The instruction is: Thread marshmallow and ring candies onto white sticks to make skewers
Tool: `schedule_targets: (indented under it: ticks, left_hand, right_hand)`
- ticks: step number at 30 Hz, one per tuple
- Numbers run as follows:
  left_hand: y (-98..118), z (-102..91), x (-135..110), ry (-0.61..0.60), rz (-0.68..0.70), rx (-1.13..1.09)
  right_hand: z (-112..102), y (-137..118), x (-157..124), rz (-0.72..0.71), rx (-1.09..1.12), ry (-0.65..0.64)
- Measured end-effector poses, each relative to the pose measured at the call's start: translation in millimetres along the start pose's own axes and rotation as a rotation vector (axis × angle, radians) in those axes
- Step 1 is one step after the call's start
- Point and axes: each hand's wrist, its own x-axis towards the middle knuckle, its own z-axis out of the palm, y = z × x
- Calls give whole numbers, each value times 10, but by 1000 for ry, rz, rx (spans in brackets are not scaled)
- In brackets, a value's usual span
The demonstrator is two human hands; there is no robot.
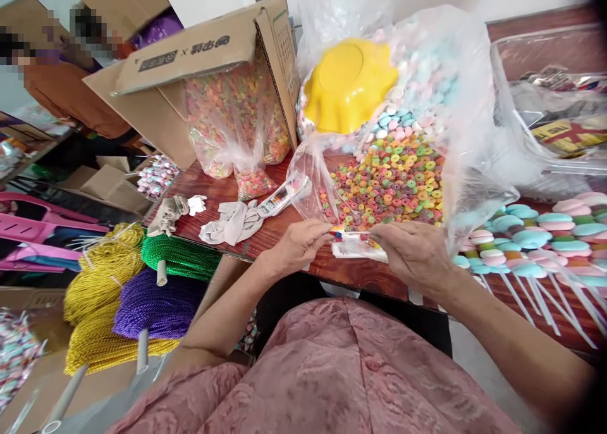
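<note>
You're in what looks like a workshop: bulk coloured rings (398, 181), a cardboard box (190, 51) and piled skewers (531, 239) crowd your counter (279, 225), with bundled cords (156, 304) nearby.

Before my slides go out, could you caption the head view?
Both hands at a small printed wrapper, with ring-shaped candies and a yellow bowl beyond.

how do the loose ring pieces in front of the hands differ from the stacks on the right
The ring pieces lie loose in a heap, while the stacks hold pieces piled against each other, with pale sticks trailing from them.
The ring pieces are bright yellow, orange, green and red; the stacks are mostly pastel blue and pink.
Each ring piece looks smaller than the wide blue discs in the stacks.
Both are at the same reddish-brown table.
</note>
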Motion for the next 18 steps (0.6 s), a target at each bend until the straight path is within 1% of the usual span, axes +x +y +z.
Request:
schedule_targets:
  ticks: [3, 6, 8, 10, 13, 14, 16, 18]
  left_hand:
    - [-18, 67, -45, 8, 4, -10]
    - [-32, 125, -76, 15, 10, -14]
    - [-51, 156, -88, -15, 10, 5]
    - [-60, 158, -91, -37, 13, 38]
    - [-27, 88, -73, -19, -14, 45]
    - [-10, 56, -64, -31, -26, 46]
    - [12, 12, -49, -125, -48, 68]
    - [-7, 28, -46, -196, -77, 75]
  right_hand:
    - [47, -71, 30, -8, -13, -68]
    - [113, -172, 63, -88, -22, -92]
    - [151, -227, 89, -154, -30, -79]
    - [165, -239, 122, -195, -29, -81]
    - [127, -165, 176, -186, 10, -155]
    - [107, -126, 194, -168, 29, -191]
    - [77, -55, 229, -134, 69, -259]
    - [79, -14, 268, -122, 111, -288]
